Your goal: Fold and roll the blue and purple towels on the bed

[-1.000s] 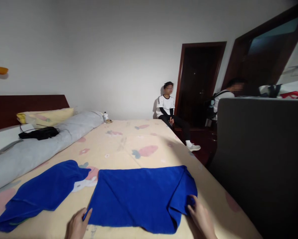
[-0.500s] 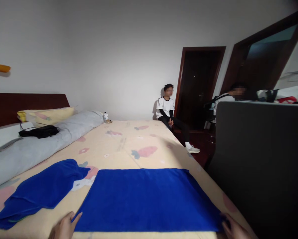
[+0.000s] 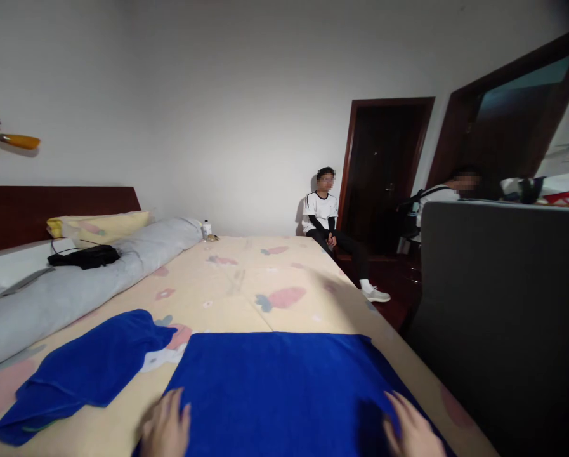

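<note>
A blue towel (image 3: 284,387) lies spread flat on the bed (image 3: 246,285) right in front of me. My left hand (image 3: 167,428) rests on its near left part, fingers stretched forward and open. My right hand (image 3: 410,428) lies on its near right part, fingers also flat, a little blurred by motion. A second blue towel (image 3: 84,371) lies crumpled on the bed to the left, apart from both hands.
A grey rolled quilt (image 3: 75,285) with a black pouch (image 3: 85,256) and a yellow pillow (image 3: 98,226) lies along the headboard at left. A grey panel (image 3: 503,304) stands at the bed's right side. One person (image 3: 327,219) sits by the dark door; another (image 3: 448,189) is behind the panel.
The folded right part of the towel was pulled out flat. Both hands then moved from the towel's near corners onto its surface, palms down.
</note>
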`<state>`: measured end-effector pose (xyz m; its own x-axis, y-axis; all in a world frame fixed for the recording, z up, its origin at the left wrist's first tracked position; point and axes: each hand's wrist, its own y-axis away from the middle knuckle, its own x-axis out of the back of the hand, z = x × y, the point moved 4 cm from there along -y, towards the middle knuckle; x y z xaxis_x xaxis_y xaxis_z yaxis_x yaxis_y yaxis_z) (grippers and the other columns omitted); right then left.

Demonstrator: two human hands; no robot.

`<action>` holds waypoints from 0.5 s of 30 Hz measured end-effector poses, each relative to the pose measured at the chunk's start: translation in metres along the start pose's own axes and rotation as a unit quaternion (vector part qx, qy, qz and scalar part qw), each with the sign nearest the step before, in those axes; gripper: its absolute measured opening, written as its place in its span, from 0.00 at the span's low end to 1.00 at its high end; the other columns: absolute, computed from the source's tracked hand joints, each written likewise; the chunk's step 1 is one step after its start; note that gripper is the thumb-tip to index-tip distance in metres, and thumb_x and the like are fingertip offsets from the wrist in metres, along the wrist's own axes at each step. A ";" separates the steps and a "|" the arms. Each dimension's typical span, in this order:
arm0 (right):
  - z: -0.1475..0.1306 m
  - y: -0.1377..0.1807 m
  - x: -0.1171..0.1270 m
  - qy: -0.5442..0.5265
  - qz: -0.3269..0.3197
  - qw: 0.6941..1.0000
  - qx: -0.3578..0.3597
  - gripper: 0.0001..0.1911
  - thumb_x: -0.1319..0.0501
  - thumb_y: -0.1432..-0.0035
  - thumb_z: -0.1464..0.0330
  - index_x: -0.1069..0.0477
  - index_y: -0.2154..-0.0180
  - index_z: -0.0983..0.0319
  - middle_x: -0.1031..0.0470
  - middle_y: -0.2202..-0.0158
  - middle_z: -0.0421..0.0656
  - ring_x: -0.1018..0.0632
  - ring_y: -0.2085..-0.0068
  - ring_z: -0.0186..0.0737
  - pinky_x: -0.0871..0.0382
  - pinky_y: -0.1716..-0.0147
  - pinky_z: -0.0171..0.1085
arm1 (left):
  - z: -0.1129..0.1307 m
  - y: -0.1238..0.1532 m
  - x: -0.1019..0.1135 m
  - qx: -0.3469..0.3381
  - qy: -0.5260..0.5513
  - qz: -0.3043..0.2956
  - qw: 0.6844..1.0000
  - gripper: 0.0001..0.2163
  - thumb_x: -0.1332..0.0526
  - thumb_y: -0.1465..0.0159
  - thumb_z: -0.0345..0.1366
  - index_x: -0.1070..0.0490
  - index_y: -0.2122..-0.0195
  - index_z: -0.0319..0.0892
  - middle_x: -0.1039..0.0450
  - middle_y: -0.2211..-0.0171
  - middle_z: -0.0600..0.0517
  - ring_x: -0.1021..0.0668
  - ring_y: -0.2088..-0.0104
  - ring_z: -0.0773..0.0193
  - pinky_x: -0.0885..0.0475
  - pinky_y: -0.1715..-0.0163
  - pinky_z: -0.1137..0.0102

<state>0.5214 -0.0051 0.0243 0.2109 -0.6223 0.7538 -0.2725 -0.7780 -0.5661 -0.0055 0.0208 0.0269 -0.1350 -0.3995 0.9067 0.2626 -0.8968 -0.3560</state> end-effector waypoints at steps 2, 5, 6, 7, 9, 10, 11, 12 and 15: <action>-0.082 0.000 -0.026 -0.077 -0.041 0.994 0.071 0.25 0.51 0.40 0.60 0.32 0.44 0.58 0.29 0.42 0.48 0.27 0.43 0.48 0.31 0.45 0.47 | 0.077 0.007 -0.016 -0.113 0.110 -0.032 0.987 0.24 0.53 0.35 0.39 0.36 0.38 0.44 0.37 0.37 0.45 0.38 0.35 0.52 0.39 0.40 0.59; -0.180 0.011 -0.071 -0.163 -0.160 0.958 0.174 0.29 0.51 0.40 0.67 0.42 0.37 0.55 0.41 0.34 0.43 0.37 0.35 0.46 0.36 0.40 0.48 | 0.172 0.021 -0.048 -0.197 0.175 -0.163 0.951 0.29 0.55 0.36 0.34 0.50 0.32 0.45 0.53 0.31 0.51 0.50 0.31 0.55 0.50 0.34 0.56; -0.197 0.014 -0.082 -0.175 -0.196 0.947 0.186 0.30 0.50 0.40 0.68 0.43 0.36 0.54 0.42 0.34 0.42 0.38 0.35 0.47 0.37 0.40 0.48 | 0.189 0.025 -0.058 -0.197 0.174 -0.204 0.943 0.30 0.54 0.36 0.34 0.51 0.31 0.46 0.55 0.30 0.51 0.51 0.31 0.55 0.52 0.34 0.54; -0.205 0.016 -0.091 -0.178 -0.226 0.939 0.191 0.29 0.50 0.39 0.67 0.43 0.36 0.53 0.43 0.34 0.42 0.39 0.35 0.48 0.37 0.39 0.49 | 0.198 0.026 -0.066 -0.191 0.169 -0.237 0.937 0.30 0.53 0.37 0.35 0.52 0.32 0.47 0.56 0.30 0.51 0.51 0.31 0.54 0.53 0.33 0.52; -0.198 0.017 -0.099 -0.164 -0.257 0.934 0.187 0.27 0.48 0.38 0.61 0.41 0.38 0.51 0.41 0.35 0.42 0.38 0.35 0.50 0.37 0.39 0.51 | 0.189 0.025 -0.076 -0.175 0.158 -0.265 0.935 0.29 0.50 0.37 0.40 0.50 0.33 0.51 0.57 0.31 0.52 0.51 0.31 0.52 0.55 0.34 0.49; -0.184 0.017 -0.098 -0.149 -0.259 0.937 0.183 0.26 0.47 0.38 0.57 0.40 0.38 0.50 0.41 0.35 0.42 0.37 0.36 0.51 0.38 0.39 0.52 | 0.172 0.022 -0.077 -0.162 0.156 -0.259 0.939 0.29 0.49 0.37 0.43 0.48 0.33 0.53 0.56 0.31 0.52 0.50 0.31 0.51 0.55 0.34 0.48; -0.165 0.015 -0.095 -0.132 -0.253 0.942 0.176 0.27 0.47 0.38 0.54 0.39 0.39 0.49 0.41 0.35 0.41 0.37 0.36 0.51 0.39 0.39 0.53 | 0.149 0.019 -0.076 -0.146 0.156 -0.244 0.946 0.28 0.50 0.36 0.46 0.47 0.34 0.55 0.55 0.31 0.52 0.50 0.32 0.51 0.55 0.35 0.47; -0.141 0.013 -0.089 -0.112 -0.241 0.950 0.165 0.28 0.48 0.39 0.51 0.40 0.38 0.48 0.42 0.35 0.41 0.38 0.36 0.51 0.39 0.39 0.55 | 0.121 0.015 -0.073 -0.122 0.154 -0.220 0.955 0.28 0.50 0.36 0.48 0.47 0.34 0.56 0.54 0.31 0.52 0.49 0.32 0.50 0.55 0.35 0.45; -0.050 0.008 -0.063 -0.053 -0.195 0.974 0.107 0.29 0.48 0.39 0.51 0.44 0.37 0.46 0.44 0.33 0.40 0.39 0.35 0.50 0.40 0.39 0.57 | 0.026 0.008 -0.058 -0.048 0.109 -0.155 0.981 0.28 0.50 0.37 0.52 0.47 0.35 0.59 0.52 0.31 0.52 0.48 0.32 0.49 0.54 0.37 0.43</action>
<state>0.4588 0.0318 -0.0108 0.3588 -0.2726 0.8927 0.0470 -0.9499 -0.3089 0.0296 0.0421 -0.0224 -0.3989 -0.1257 0.9083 0.0871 -0.9913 -0.0989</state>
